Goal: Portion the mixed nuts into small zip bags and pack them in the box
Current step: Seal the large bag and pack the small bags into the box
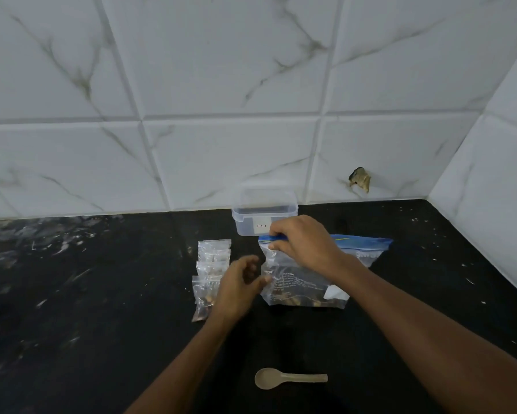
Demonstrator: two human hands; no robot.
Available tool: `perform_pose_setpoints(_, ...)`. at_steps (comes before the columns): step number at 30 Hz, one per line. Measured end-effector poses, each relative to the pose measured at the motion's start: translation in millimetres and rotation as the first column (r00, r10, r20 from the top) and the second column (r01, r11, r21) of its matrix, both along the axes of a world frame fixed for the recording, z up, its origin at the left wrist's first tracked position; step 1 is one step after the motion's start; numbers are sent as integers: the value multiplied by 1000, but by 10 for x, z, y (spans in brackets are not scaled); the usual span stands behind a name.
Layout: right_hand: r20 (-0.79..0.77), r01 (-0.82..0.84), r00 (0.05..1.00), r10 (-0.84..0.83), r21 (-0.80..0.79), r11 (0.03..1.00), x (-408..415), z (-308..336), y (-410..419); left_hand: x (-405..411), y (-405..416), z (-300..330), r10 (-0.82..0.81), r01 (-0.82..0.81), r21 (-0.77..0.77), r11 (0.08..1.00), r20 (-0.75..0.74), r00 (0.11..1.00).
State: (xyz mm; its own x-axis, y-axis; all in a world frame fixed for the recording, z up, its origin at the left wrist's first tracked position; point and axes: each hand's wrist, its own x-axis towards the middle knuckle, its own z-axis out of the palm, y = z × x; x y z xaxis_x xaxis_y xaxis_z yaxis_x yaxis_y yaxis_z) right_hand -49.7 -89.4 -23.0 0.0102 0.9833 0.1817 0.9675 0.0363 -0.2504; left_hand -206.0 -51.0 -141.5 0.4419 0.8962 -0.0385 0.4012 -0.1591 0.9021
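Because the big zip bag [303,282] has to stand up for its top to be worked, the right hand [303,245] pinches its blue zip strip [361,242] at the left end, thumb and fingers clamped on the seal, and lifts that edge so the clear body hangs down to the counter [102,324]. The remaining mixed nuts [293,301] sit as a thin dark layer in the bottom of that bag, which suggests most of the stock has already been portioned out. The left hand [239,289] hovers just beside the bag's left side with fingers loosely curled and grasping nothing; whether a fingertip touches the plastic cannot be told, but its place reads as ready to steady the bag or take the other lip of the seal. To the left of that hand lies a row of small zip bags [211,273], overlapping one another toward the wall, several showing brown nuts inside; they are laid together, probably so they can be gathered at once. Behind the big bag, near the tiled wall [221,85], stands the clear plastic box [264,216], open on top and seemingly with no bags inside yet, so packing appears not yet begun. At the near edge lies the beige spoon [290,377], well apart from both hands and put aside, bowl to the left.
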Motion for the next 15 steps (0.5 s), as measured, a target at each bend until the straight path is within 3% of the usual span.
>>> perform_pose_setpoints(3, -69, 12, 998, -14, -36, 999, 9, 36, -6, 76, -78, -194, -24, 29, 19, 999, -217, 976)
perform_pose_setpoints(9, -236, 68, 969, -68, -6, 998, 158, 425, -26, 129, -131, -343, 63, -31, 107, 994, -310, 949)
perform_pose_setpoints(12, -259, 86, 963, -70, 51, 995, 277, 640, -23, 87, -110, -334, 41, 8, 149, 989, -325, 945)
perform_pose_setpoints(15, -263, 58, 963, -60, -14, 998, 268, 604, -9, 75, -32, -242, -26, 68, 92, 993, -393, 919)
